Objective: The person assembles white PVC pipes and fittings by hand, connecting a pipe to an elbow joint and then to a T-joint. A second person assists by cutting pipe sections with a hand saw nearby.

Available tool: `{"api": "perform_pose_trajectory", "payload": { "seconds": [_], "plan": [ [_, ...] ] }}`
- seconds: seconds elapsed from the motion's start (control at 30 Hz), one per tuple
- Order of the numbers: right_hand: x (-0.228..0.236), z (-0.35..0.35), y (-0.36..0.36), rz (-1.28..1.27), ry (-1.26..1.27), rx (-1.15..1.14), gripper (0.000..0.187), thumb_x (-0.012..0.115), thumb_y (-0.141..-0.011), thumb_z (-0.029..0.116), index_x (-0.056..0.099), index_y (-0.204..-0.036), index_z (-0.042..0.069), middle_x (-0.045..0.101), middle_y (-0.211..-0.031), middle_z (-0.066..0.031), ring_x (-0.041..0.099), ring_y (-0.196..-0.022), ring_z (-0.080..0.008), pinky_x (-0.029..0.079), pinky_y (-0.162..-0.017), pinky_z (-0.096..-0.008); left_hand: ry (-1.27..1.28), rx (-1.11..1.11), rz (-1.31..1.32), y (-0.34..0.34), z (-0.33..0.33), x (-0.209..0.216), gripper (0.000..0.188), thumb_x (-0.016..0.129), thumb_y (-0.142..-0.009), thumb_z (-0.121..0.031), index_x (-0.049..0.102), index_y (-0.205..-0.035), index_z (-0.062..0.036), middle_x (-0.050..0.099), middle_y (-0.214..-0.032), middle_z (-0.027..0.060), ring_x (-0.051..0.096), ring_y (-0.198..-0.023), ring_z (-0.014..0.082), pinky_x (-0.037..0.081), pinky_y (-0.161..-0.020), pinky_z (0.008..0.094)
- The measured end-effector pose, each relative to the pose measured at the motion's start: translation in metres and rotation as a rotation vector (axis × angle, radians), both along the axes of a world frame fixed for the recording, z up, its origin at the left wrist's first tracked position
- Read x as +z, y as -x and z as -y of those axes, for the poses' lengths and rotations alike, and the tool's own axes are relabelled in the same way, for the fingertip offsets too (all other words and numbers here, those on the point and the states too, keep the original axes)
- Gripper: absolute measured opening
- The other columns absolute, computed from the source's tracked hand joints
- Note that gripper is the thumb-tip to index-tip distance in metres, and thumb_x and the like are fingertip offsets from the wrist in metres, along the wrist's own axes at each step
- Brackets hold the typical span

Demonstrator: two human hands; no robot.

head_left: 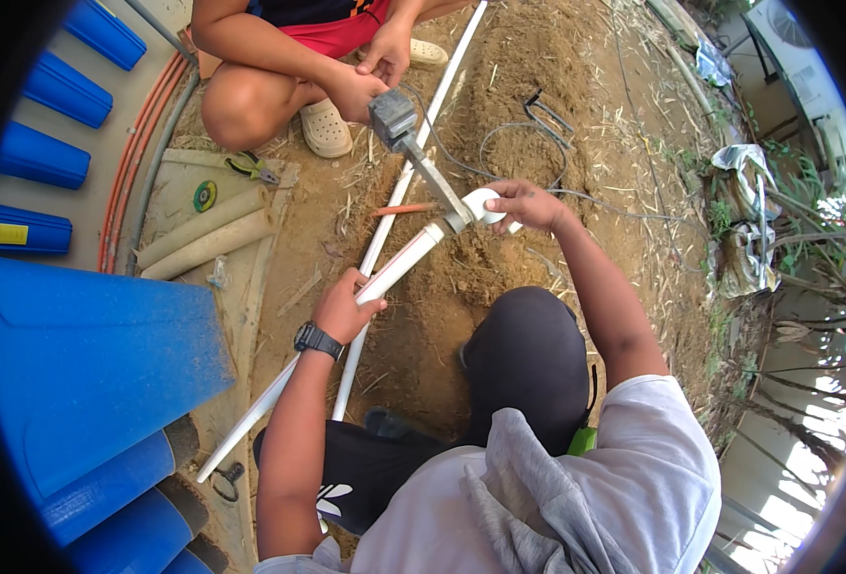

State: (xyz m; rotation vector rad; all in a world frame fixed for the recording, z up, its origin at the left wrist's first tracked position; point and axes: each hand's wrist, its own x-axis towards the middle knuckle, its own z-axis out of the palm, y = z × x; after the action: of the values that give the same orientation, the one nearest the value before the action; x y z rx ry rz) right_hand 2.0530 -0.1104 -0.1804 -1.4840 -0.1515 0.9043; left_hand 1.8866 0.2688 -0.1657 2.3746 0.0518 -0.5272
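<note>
My left hand (pixel 346 308) wraps round a white plastic pipe (pixel 406 264) with a red stripe, which slants from lower left up to the middle. The pipe's upper end meets one side of the heating plate of a pipe fusion welder (pixel 429 176). On the plate's other side my right hand (pixel 528 206) grips a white pipe fitting (pixel 482 205), its exact shape partly hidden by my fingers. Another person's hands (pixel 370 88) are at the welder's grey body; their grip on its handle is mostly hidden.
A second long white pipe (pixel 455 63) lies on the soil under the work. Pliers (pixel 253 168), a green tape roll (pixel 205 196) and brown tubes (pixel 214 239) rest at left, beside blue bins (pixel 107 354). A hacksaw (pixel 549 121) and grey cable (pixel 624 203) lie at right.
</note>
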Motion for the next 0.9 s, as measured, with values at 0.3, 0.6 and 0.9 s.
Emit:
{"api": "perform_pose_trajectory", "payload": {
  "seconds": [0.3,0.6,0.9],
  "plan": [
    [-0.001,0.008,-0.001,0.073,0.136,-0.016,0.046,0.074,-0.096,0.040,0.071,-0.120,0.001,0.073,-0.087,-0.0059,0.066,-0.064,-0.0113,0.055,-0.060,-0.0251,-0.002,-0.009,-0.022,0.007,0.000,0.038,0.046,0.085,-0.081,-0.029,0.065,-0.116,-0.0068,0.073,-0.102,0.0172,0.071,-0.094,0.0356,0.054,-0.081,0.0448],
    [0.047,-0.016,0.004,0.062,0.430,-0.062,0.049,0.069,-0.096,0.048,0.075,-0.095,-0.001,0.066,-0.062,-0.0071,0.054,-0.045,-0.0093,0.038,-0.041,-0.0269,0.141,-0.004,-0.067,0.009,-0.013,0.070,0.040,0.084,-0.081,-0.028,0.072,-0.109,-0.0034,0.068,-0.100,0.0175,0.069,-0.091,0.0333,0.053,-0.082,0.0414],
    [0.100,-0.024,0.014,0.275,0.366,-0.039,0.051,0.066,-0.097,0.054,0.075,-0.101,0.004,0.066,-0.071,-0.0021,0.054,-0.054,-0.0074,0.038,-0.047,-0.0257,0.236,-0.063,-0.061,0.011,-0.021,0.079,0.043,0.081,-0.085,-0.032,0.068,-0.112,-0.0007,0.071,-0.097,0.0189,0.071,-0.091,0.0300,0.053,-0.080,0.0406]
  ]
}}
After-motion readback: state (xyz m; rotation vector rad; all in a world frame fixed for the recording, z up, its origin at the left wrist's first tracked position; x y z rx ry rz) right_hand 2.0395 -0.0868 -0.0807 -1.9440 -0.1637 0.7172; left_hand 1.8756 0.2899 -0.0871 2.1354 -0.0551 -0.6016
